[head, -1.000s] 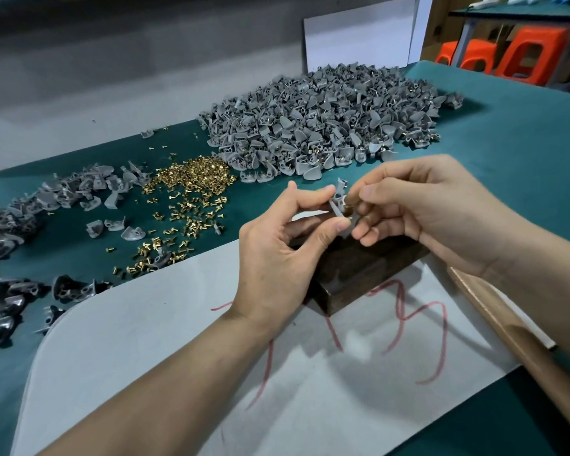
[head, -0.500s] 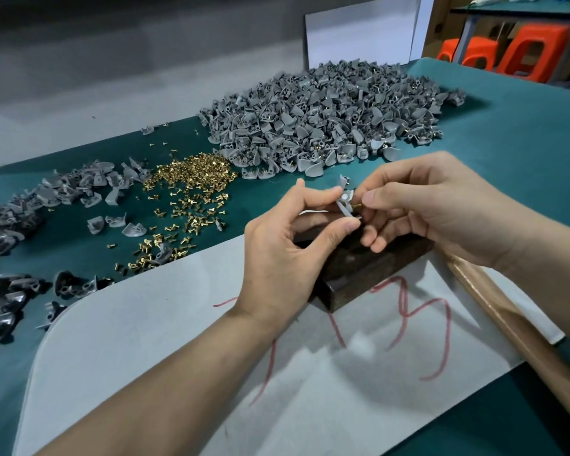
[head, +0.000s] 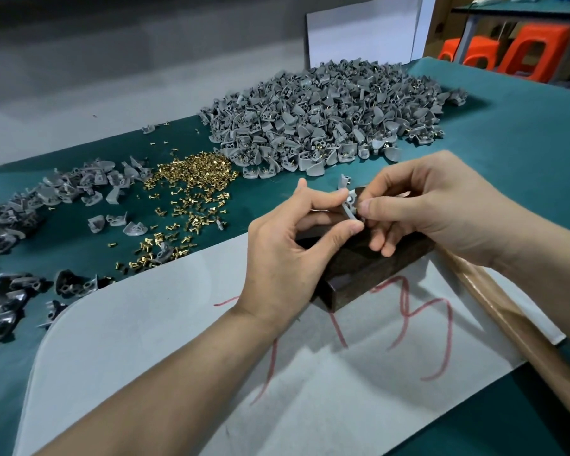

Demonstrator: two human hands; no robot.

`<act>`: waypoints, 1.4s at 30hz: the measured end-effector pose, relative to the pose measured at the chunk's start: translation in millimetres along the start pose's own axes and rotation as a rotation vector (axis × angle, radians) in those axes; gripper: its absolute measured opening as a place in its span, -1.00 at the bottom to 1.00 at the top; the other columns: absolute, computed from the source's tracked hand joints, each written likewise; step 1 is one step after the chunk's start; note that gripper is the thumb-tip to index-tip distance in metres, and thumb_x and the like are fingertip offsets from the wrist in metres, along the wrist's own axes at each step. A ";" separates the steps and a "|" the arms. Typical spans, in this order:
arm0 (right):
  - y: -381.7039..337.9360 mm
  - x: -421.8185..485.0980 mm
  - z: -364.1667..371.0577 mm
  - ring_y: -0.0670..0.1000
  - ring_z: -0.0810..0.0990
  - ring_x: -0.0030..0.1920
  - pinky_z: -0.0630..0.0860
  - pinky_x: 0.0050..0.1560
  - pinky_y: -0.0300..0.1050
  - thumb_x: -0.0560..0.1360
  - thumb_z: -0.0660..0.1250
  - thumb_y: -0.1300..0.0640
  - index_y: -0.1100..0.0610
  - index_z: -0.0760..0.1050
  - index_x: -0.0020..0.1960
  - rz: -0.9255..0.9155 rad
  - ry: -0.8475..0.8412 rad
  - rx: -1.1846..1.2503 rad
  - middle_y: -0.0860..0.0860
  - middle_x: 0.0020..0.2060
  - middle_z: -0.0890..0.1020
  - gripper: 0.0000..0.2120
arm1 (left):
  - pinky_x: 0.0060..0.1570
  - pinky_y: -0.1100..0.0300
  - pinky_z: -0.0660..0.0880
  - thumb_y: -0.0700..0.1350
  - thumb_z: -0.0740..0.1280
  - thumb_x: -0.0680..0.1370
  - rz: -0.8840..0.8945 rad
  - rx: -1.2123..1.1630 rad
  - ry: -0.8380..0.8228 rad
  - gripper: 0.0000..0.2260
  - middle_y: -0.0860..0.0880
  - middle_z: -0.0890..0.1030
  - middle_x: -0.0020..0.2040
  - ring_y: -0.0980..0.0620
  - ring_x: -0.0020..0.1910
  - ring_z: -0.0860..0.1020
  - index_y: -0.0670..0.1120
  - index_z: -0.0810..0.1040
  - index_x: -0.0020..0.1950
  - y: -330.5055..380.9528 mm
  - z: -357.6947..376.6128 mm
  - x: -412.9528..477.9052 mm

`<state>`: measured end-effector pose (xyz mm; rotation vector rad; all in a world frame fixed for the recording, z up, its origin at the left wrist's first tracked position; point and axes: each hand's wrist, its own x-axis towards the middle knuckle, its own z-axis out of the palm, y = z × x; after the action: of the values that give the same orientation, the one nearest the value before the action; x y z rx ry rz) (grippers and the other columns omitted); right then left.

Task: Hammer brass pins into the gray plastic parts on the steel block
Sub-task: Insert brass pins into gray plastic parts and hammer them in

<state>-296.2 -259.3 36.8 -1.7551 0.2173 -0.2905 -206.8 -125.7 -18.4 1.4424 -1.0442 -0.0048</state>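
My left hand (head: 290, 255) pinches a small gray plastic part (head: 350, 205) between thumb and forefinger, just above the dark steel block (head: 369, 268). My right hand (head: 431, 205) meets it from the right, thumb and forefinger pinched against the part's lower end; whatever they hold is too small to make out. A second gray part (head: 344, 181) stands just behind the fingers. The brass pins (head: 191, 179) lie scattered in a heap to the left on the green table.
A big pile of gray parts (head: 323, 116) fills the far middle of the table; more gray parts (head: 63, 185) and darker ones (head: 7, 291) lie left. A wooden handle (head: 520, 330) runs under my right wrist. White paper with red scribbles (head: 178, 340) underlies the block.
Both hands stay together over the block; the gray part has been turned slightly between my fingers. The view has shifted a little.
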 end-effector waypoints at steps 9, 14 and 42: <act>0.7 -0.4 1.6 -0.04 0.57 -0.57 0.51 -0.51 -0.29 0.43 0.34 0.40 0.33 0.51 -0.29 -0.005 0.022 -0.012 0.09 -0.57 0.57 -0.88 | 0.49 0.14 0.14 -0.26 0.46 0.41 -0.019 0.075 -0.033 -0.77 -0.08 0.69 -0.07 0.20 -0.17 0.65 -0.17 0.58 0.05 2.0 -1.2 0.8; 1.3 0.3 0.5 -0.03 0.57 -0.55 0.52 -0.49 -0.28 0.42 0.33 0.41 0.32 0.51 -0.29 0.004 0.002 -0.003 0.08 -0.56 0.57 -0.87 | 0.49 0.10 0.14 -0.23 0.45 0.42 -0.012 0.080 -0.026 -0.76 -0.06 0.68 -0.01 0.15 -0.13 0.67 -0.11 0.57 0.06 3.9 -2.0 0.2; 22.7 9.5 -56.1 0.04 0.51 -0.54 0.48 -0.50 -0.17 0.37 0.38 0.10 0.26 0.54 -0.25 0.432 0.418 -0.495 0.15 -0.49 0.55 -0.80 | 0.23 -0.02 0.47 -0.25 0.43 0.46 -0.370 -0.135 -0.086 -0.85 0.09 0.66 0.07 0.14 0.12 0.58 -0.04 0.53 -0.21 -13.2 -8.0 7.6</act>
<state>-304.4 -319.0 25.8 -2.0545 1.0280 -0.3002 -190.2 -126.5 -22.9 1.5026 -0.8160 -0.3997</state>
